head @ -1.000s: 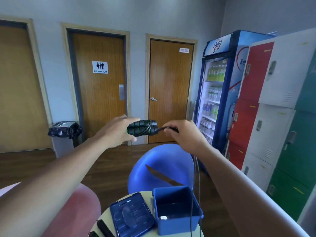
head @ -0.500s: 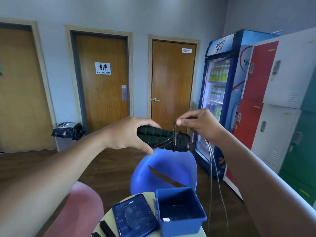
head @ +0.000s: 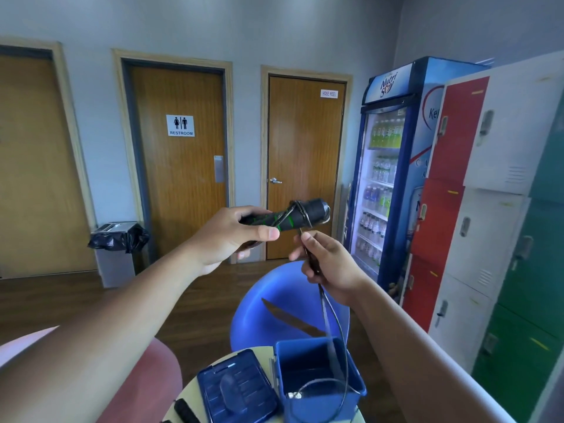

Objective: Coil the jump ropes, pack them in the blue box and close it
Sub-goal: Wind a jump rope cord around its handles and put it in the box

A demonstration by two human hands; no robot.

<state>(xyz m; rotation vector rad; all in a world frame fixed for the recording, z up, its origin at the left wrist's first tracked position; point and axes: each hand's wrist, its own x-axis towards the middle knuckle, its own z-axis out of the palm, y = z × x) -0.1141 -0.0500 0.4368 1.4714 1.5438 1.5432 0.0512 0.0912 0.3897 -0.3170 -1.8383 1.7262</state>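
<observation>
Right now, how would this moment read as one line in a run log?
step: coiling rope | left hand: grips handles | right hand: pinches cord below handles | blue box: open, lid beside

Even soft indoor light, wide-angle edge bending, motion-blurred hanging rope [head: 328, 325]

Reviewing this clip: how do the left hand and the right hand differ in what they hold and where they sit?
The left hand wraps its fingers round the black-and-green handles. The right hand only pinches the thin cord just below them. The left hand is higher, while the right hand sits lower, above the open blue box. Both hands hold parts of the same jump rope in mid-air.
</observation>
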